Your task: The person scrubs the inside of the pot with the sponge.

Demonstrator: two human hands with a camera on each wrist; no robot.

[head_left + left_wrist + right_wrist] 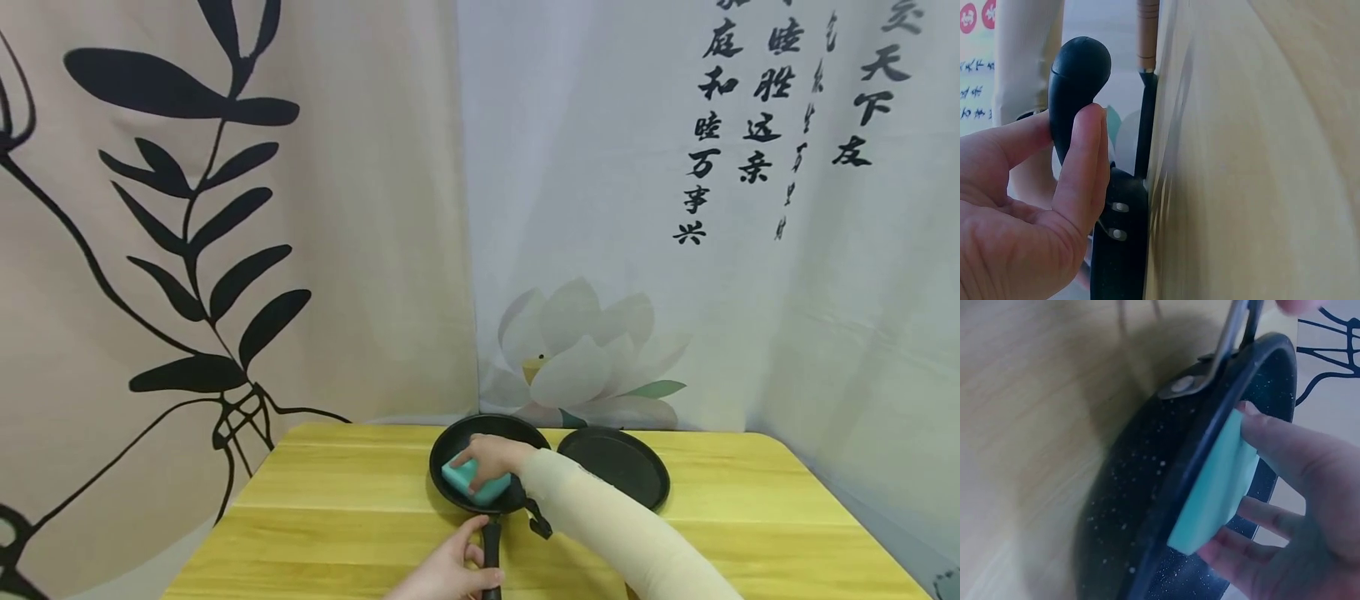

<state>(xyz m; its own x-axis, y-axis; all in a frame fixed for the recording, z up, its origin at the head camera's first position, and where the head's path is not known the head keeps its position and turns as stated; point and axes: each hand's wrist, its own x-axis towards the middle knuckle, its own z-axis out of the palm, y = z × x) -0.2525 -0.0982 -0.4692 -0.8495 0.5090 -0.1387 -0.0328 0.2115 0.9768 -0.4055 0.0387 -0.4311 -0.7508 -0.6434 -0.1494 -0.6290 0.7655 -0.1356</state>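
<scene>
Our left hand [450, 571] grips the pan handle [491, 554]; our right hand [491, 457] holds the teal sponge [472, 481] inside the pan [450, 450].

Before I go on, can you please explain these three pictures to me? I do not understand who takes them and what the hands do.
There is no machine here: a person works with two bare hands and wears three cameras. The big picture comes from the head and looks down on a yellow table. The other two come from the wrists, so they look sideways and very close.

On the table stand a black pan and, to its right, a second dark round dish. The left hand grips the pan's handle. The right hand holds a teal sponge inside the pan. Behind hang printed curtains.
</scene>
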